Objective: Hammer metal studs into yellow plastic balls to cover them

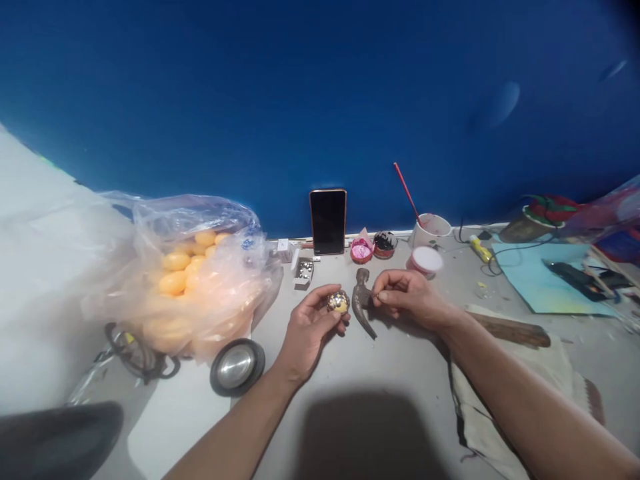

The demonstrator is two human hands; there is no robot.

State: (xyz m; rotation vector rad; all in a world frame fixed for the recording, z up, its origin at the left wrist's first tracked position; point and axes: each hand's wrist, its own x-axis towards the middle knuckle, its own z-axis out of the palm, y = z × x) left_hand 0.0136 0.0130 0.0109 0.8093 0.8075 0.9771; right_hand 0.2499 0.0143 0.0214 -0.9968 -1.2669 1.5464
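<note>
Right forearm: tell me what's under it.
Cloth shows on both sides of the right forearm, and a wooden handle emerges along its far side. It and the right hand hide whether the handle joins the hammer head.

A grey tabletop (350,373) carries a dark metal hammer head (361,297) at its clock's centre. Around that lie a clear plastic bag (245,267) of orange-yellow, egg-shaped pieces at nine, a small open white box (301,287) of silvery bits at ten, a pink-filled round tub (361,252) at twelve, a flat light-blue sheet (525,277) at three and a rumpled beige cloth (485,433) at four.
</note>
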